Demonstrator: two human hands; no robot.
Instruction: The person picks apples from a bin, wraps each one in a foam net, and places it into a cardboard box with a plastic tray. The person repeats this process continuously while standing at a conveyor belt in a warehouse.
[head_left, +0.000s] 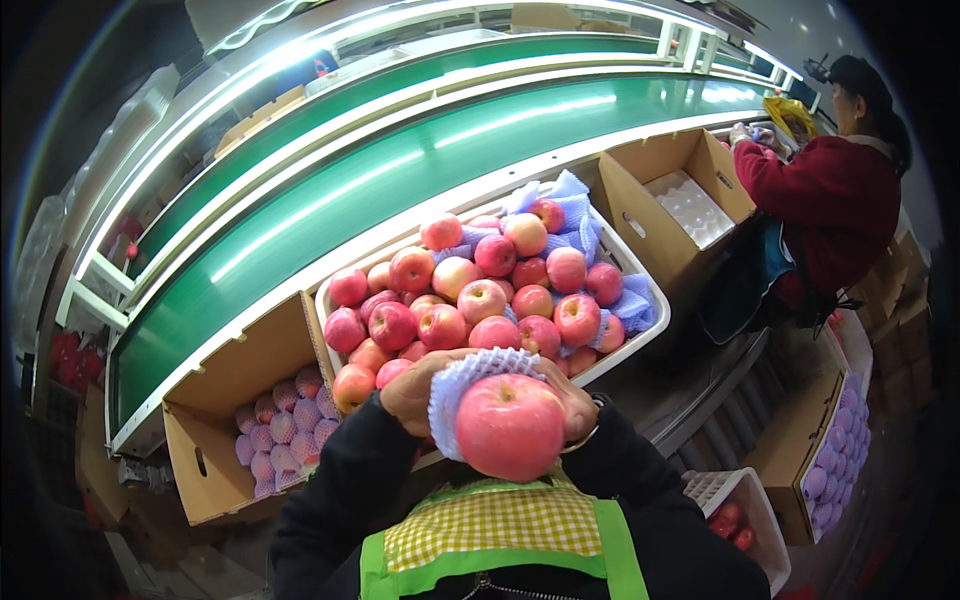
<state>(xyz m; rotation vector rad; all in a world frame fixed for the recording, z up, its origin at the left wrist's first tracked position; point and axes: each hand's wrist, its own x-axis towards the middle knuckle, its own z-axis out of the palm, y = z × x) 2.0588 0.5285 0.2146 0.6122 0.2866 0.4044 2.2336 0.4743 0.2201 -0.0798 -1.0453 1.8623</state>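
Close in front of my chest I hold a large pink-red apple (511, 431), its stem hollow facing up. A lilac foam net sleeve (448, 405) covers the apple's left and far sides. My left hand (411, 388) grips the sleeve from the left. On the right, my right hand (574, 411) is against the apple, its fingers partly hidden behind the fruit. Just beyond my hands, a white plastic crate (651, 330) holds a heap of loose apples (480, 300), with lilac foam nets (574, 214) along its right end.
At left stands a cardboard box (217, 442) of net-wrapped apples. A green conveyor belt (337, 195) runs behind the crate. Right of it sit another cardboard box (637, 206) and a co-worker (832, 202). Lower right are a box of wrapped apples (795, 457) and a white crate (761, 502).
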